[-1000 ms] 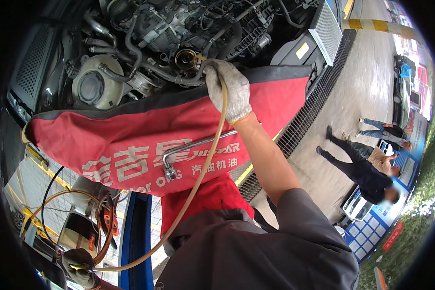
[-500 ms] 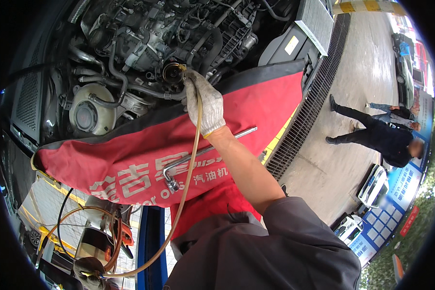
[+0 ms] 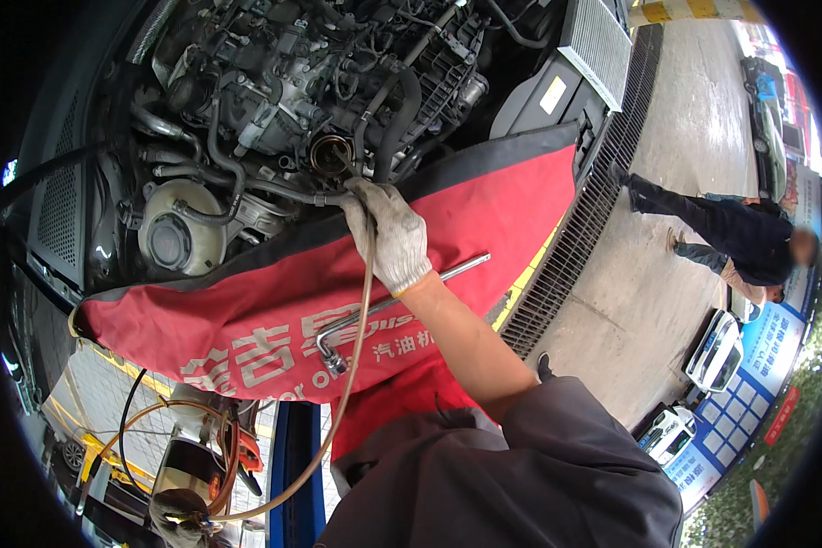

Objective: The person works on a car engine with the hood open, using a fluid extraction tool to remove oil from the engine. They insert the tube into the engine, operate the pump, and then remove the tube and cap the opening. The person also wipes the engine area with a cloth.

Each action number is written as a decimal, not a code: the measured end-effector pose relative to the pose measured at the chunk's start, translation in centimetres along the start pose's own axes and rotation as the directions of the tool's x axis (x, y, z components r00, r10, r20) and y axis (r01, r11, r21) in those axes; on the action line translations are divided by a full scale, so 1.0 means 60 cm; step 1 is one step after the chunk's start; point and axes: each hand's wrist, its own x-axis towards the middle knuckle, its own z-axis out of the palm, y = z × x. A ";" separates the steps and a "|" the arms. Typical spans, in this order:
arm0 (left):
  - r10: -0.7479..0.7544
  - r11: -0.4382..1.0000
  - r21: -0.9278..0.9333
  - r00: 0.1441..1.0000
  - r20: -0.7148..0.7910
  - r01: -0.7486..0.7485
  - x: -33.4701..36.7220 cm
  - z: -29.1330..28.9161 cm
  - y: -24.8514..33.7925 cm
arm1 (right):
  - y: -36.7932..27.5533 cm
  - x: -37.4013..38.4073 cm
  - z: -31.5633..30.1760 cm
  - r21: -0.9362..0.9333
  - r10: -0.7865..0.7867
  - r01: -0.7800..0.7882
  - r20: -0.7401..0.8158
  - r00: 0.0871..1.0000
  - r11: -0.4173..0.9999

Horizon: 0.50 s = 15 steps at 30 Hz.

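Observation:
My right hand, in a whitish work glove, is closed around a brownish translucent hose. It is just on the near side of a round opening with a shiny ring in the engine. A thin dark piece reaches from the fingers toward that opening; whether it is the hose's tip I cannot tell. The hose curves down to the lower left, where my left hand, in a dirty dark glove, grips it beside a cylindrical tank. Shadow partly hides the left fingers.
A red cover drapes the car's edge, with an L-shaped socket wrench lying on it. A pale reservoir with a grey cap stands left. A floor grate runs along the right; beyond it a person in dark clothes walks.
My right hand has drawn back from the opening's rim toward me, still gripping the hose, so the opening shows more fully. The left hand stays by the tank. People in the background have moved.

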 end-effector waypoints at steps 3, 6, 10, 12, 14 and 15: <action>0.017 0.999 -0.037 0.999 -0.035 -0.018 -0.004 -0.002 -0.011 | -0.003 -0.002 -0.009 -0.100 -0.002 0.003 0.003 1.000 0.995; 0.002 1.000 -0.022 0.994 -0.107 -0.004 -0.010 0.001 -0.014 | 0.005 0.001 -0.007 -0.181 0.040 -0.034 0.031 0.999 0.983; 0.024 0.995 -0.100 0.999 0.032 -0.020 0.007 0.004 0.002 | 0.010 0.008 -0.002 -0.144 0.035 -0.032 0.014 0.999 0.989; 0.053 0.993 -0.110 0.997 0.062 -0.046 0.021 0.012 0.017 | 0.007 0.011 -0.001 -0.148 0.087 -0.081 0.031 0.996 0.986; 0.040 0.993 -0.112 0.998 0.056 -0.033 0.035 0.027 0.037 | 0.001 0.012 0.001 -0.134 0.073 -0.064 0.064 0.995 0.989; 0.033 0.993 -0.113 0.998 0.053 -0.027 0.041 0.037 0.049 | -0.002 0.012 0.002 -0.111 0.065 -0.057 0.068 0.996 0.992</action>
